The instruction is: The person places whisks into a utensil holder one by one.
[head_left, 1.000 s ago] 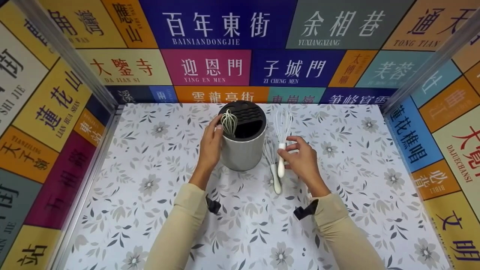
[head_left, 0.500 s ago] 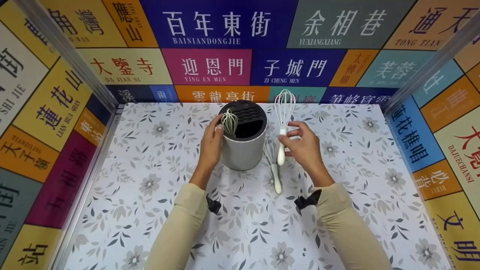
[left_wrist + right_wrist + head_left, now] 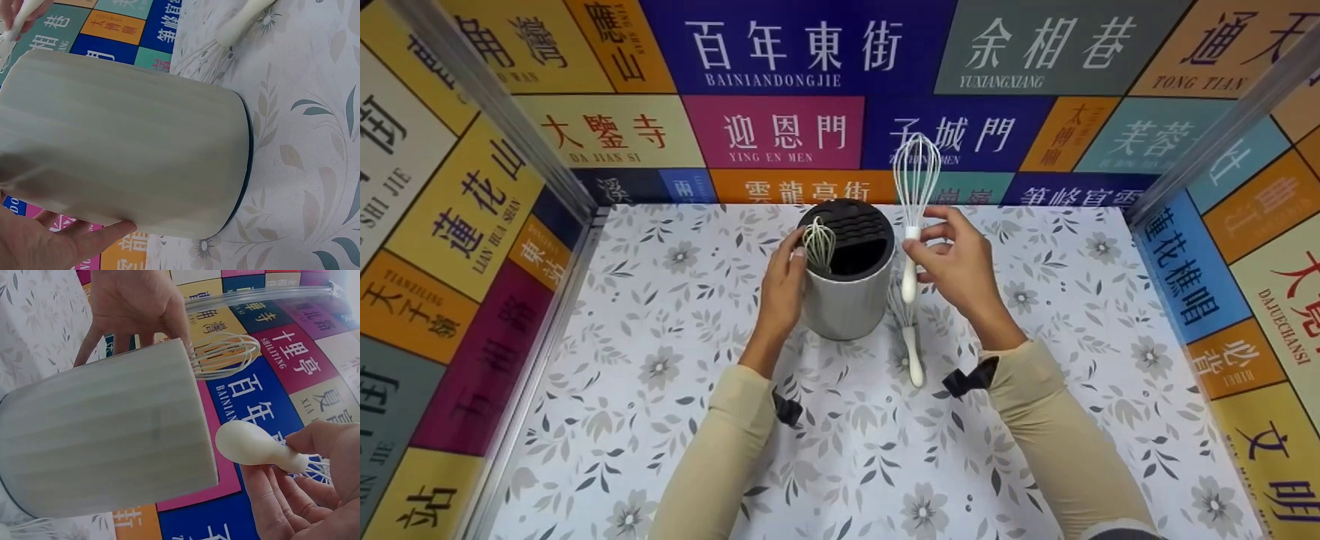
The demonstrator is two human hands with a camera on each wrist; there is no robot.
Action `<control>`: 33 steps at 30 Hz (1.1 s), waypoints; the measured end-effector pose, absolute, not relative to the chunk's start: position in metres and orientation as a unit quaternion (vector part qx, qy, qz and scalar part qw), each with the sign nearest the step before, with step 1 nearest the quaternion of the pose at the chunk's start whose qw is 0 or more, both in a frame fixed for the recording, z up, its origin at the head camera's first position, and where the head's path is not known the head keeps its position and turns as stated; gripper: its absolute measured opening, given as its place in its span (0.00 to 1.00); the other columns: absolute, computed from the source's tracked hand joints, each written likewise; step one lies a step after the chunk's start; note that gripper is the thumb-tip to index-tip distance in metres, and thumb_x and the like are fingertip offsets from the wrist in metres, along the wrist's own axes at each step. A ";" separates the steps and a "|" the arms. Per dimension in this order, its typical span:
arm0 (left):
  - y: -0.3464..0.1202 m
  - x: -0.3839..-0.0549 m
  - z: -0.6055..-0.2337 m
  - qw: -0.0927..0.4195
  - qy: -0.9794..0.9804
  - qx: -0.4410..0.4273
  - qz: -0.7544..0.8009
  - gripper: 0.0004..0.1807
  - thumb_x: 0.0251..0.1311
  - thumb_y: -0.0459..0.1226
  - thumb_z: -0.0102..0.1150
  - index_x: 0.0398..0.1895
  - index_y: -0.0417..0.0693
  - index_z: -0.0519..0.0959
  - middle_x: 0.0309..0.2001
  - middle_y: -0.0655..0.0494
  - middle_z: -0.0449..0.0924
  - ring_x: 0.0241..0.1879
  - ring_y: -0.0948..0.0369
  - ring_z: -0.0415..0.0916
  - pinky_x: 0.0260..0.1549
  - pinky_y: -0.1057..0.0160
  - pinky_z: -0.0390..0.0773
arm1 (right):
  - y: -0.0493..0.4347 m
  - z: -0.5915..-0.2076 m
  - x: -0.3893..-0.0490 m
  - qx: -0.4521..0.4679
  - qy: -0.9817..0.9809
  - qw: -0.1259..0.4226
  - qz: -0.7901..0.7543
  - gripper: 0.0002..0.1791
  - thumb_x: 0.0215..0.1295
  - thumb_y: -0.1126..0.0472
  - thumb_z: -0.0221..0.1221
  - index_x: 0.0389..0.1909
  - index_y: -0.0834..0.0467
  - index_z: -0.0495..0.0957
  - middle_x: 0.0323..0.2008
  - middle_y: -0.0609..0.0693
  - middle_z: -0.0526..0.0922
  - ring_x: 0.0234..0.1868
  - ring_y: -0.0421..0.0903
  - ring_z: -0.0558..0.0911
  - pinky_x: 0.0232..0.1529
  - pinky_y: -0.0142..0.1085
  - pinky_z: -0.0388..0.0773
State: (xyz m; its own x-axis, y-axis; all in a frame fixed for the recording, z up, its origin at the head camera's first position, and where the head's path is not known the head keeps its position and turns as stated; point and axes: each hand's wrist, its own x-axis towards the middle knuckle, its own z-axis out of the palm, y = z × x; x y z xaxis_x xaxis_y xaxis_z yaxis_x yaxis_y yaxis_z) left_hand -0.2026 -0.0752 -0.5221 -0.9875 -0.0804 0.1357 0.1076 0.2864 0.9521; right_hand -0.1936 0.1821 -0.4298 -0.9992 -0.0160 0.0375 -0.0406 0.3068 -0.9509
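A grey ribbed utensil holder [image 3: 846, 311] with a black slotted top stands upright on the table. My left hand [image 3: 784, 289] rests against its left side, fingers mostly straight near the rim. A whisk's wire head [image 3: 819, 244] sticks out of the opening beside those fingers. To the right of the holder, my right hand [image 3: 964, 262] pinches a white-handled whisk [image 3: 910, 281] near the neck, wires up and handle end down. In the right wrist view the bulbous handle [image 3: 247, 441] is apart from the holder's rim. Another white-handled whisk [image 3: 913, 360] lies on the table below.
The table [image 3: 660, 450] has a white floral covering. Colourful printed panels [image 3: 780, 52] wall it in at the back and both sides. Black straps [image 3: 971, 377] hang at both wrists.
My right hand has lifted the whisk up and away, then slightly left toward the holder's rim. The left hand and the holder have stayed in place.
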 end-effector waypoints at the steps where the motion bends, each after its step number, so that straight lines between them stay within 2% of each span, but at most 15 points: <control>1: -0.075 -0.202 -0.522 0.079 -0.798 -0.009 -0.597 0.24 0.80 0.51 0.41 0.75 0.63 0.68 0.73 0.52 0.68 0.74 0.55 0.63 0.73 0.50 0.61 | 0.179 -0.427 -0.194 0.023 -0.809 0.015 0.587 0.30 0.64 0.55 0.69 0.66 0.51 0.73 0.46 0.53 0.84 0.37 0.45 0.88 0.33 0.41 0.87; 13: -0.075 -0.202 -0.523 0.080 -0.803 -0.010 -0.591 0.24 0.80 0.52 0.40 0.75 0.64 0.68 0.73 0.52 0.67 0.74 0.54 0.63 0.73 0.48 0.62 | 0.146 -0.404 -0.204 0.089 -0.803 0.053 0.587 0.33 0.65 0.58 0.68 0.70 0.55 0.69 0.50 0.53 0.84 0.41 0.45 0.88 0.36 0.37 0.87; 21: -0.074 -0.204 -0.522 0.081 -0.805 -0.006 -0.588 0.25 0.80 0.52 0.40 0.75 0.64 0.69 0.73 0.52 0.68 0.74 0.55 0.63 0.73 0.50 0.62 | 0.132 -0.403 -0.215 0.109 -0.806 0.081 0.576 0.22 0.63 0.62 0.69 0.57 0.58 0.79 0.46 0.53 0.86 0.41 0.46 0.89 0.35 0.33 0.85; 26: -0.074 -0.203 -0.522 0.081 -0.802 -0.005 -0.592 0.25 0.80 0.52 0.40 0.75 0.64 0.68 0.72 0.51 0.69 0.74 0.54 0.64 0.73 0.50 0.62 | 0.127 -0.408 -0.218 0.115 -0.814 0.077 0.565 0.20 0.62 0.61 0.69 0.55 0.58 0.79 0.47 0.52 0.85 0.41 0.45 0.89 0.38 0.32 0.82; 33: -0.074 -0.203 -0.523 0.079 -0.800 -0.004 -0.594 0.25 0.80 0.53 0.40 0.75 0.65 0.68 0.72 0.50 0.68 0.73 0.54 0.64 0.73 0.50 0.62 | 0.122 -0.419 -0.217 0.145 -0.827 0.069 0.539 0.19 0.63 0.61 0.68 0.53 0.58 0.76 0.47 0.52 0.84 0.43 0.45 0.89 0.45 0.38 0.83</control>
State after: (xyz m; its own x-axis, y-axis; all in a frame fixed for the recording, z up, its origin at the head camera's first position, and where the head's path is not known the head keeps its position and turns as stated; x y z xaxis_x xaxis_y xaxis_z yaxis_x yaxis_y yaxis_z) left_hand -0.2027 -0.0743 -0.5227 -0.9875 -0.0876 0.1311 0.1002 0.2939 0.9506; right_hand -0.2173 0.1223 -0.4189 -0.9485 -0.1655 0.2699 -0.3138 0.3771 -0.8714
